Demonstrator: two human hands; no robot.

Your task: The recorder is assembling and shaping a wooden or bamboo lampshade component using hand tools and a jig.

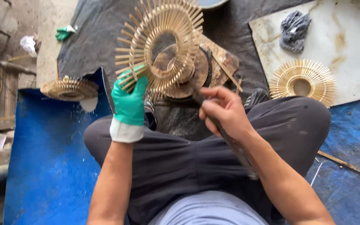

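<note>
My left hand (129,104), in a green and white glove, grips the lower left edge of a round wheel of bamboo sticks (159,46) and holds it tilted up above a worn round wooden block (196,73). My right hand (223,110) is bare and closed around the handle of a long dark blade-like tool (234,143) that runs back along my forearm; its far end is blurred near the block. My legs in dark trousers are folded beneath both hands.
A finished stick wheel (303,81) lies on a stained white board (346,50) at the right, next to a crumpled grey rag (293,31). Another stick wheel (69,88) rests at the left above a blue tarp (42,158). A spare green glove (64,32) lies far left.
</note>
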